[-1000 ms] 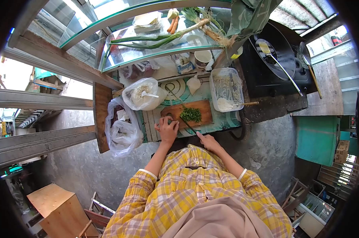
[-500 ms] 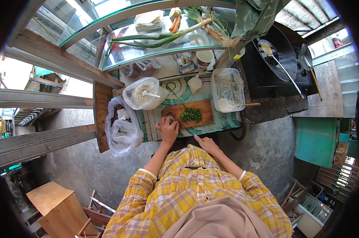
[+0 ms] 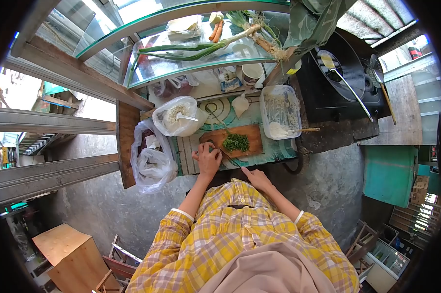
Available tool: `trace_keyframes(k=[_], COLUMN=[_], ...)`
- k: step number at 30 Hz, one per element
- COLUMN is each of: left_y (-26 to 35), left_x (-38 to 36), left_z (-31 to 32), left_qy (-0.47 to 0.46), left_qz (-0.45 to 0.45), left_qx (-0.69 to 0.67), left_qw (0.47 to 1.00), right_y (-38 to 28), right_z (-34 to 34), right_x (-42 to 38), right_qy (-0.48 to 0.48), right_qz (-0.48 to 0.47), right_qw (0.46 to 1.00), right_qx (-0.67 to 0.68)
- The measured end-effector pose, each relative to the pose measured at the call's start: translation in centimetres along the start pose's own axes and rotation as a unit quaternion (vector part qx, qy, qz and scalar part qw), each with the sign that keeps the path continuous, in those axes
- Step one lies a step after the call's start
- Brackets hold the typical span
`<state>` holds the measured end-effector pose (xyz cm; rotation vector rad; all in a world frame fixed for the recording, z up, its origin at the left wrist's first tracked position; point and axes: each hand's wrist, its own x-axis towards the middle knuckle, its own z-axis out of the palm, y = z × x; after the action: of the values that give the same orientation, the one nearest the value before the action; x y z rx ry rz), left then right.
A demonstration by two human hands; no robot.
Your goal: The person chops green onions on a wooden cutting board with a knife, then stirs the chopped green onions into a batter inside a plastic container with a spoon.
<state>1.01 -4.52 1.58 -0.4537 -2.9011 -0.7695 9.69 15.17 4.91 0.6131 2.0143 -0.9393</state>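
My left hand (image 3: 208, 160) rests on the near left part of a wooden cutting board (image 3: 253, 135), its fingers curled down. What lies under those fingers is hidden. My right hand (image 3: 257, 178) is closed around the handle of a knife (image 3: 231, 160), just off the board's front edge. The thin blade slants up and left, its tip end close to my left fingers. A pile of chopped green leaves (image 3: 235, 142) sits on the board, right beside the blade. A thin green stalk (image 3: 216, 117) lies behind the board.
Left of the board stand an open bag of white stuff with a spoon (image 3: 177, 116) and a plastic bag (image 3: 153, 166). A clear tub with flour-like powder (image 3: 280, 111) is at right, near a wok (image 3: 342, 73) on a stove. Spring onions (image 3: 201, 51) lie on the glass shelf above.
Both hands stay almost in place at the board, with the knife still in the right hand. The whole view has shifted very slightly.
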Motion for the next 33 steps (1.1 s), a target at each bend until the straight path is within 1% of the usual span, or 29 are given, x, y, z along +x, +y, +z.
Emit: trace_keyframes(k=[2, 5, 8, 14, 17, 20, 23, 24, 27, 30, 32, 33], left_y=[-0.3, -0.3, -0.1, 1.1, 2.0, 5.0, 6.3, 6.4, 5.5, 4.2, 3.4, 3.0], left_x=[0.0, 0.1, 0.1, 1.6, 2.1, 3.0, 3.6, 3.8, 4.4, 4.6, 4.6, 4.5], left_z=[0.4, 0.4, 0.7, 1.7, 1.1, -0.1, 0.9, 1.5, 2.6, 3.2, 3.6, 3.6], left_qy=[-0.004, 0.003, -0.002, 0.020, 0.011, 0.015, -0.012, -0.021, -0.009, 0.010, 0.003, 0.000], left_qz=[0.006, 0.025, 0.013, 0.037, 0.046, 0.082, 0.098, 0.100, 0.096, 0.101, 0.100, 0.100], left_qx=[0.000, -0.005, -0.023, -0.065, -0.072, -0.116, -0.102, -0.098, -0.070, -0.069, -0.074, -0.076], left_qw=[1.000, 1.000, 1.000, 0.997, 0.996, 0.990, 0.990, 0.990, 0.993, 0.993, 0.992, 0.992], right_y=[0.2, -0.4, -0.9, -0.4, 0.3, 0.3, 0.2, 0.4, 1.2, 2.5, 3.8, 4.9], right_z=[-0.2, -0.7, -0.9, -0.8, -0.8, -1.2, -1.1, -1.2, -1.3, -1.4, -1.5, -1.4], right_x=[-0.4, -1.5, -2.2, -2.1, -1.7, -2.0, -2.2, -2.4, -3.0, -3.9, -4.2, -3.8], right_qy=[0.005, 0.055, 0.108, 0.274, 0.315, 0.339, 0.350, 0.349, 0.350, 0.357, 0.362, 0.342], right_qz=[0.002, -0.007, -0.040, -0.119, -0.148, -0.160, -0.171, -0.165, -0.148, -0.138, -0.128, -0.129], right_qw=[1.000, 0.998, 0.993, 0.953, 0.936, 0.922, 0.916, 0.918, 0.920, 0.920, 0.921, 0.931], right_qx=[-0.004, 0.006, 0.008, -0.052, -0.058, -0.095, -0.091, -0.093, -0.093, -0.081, -0.072, -0.003])
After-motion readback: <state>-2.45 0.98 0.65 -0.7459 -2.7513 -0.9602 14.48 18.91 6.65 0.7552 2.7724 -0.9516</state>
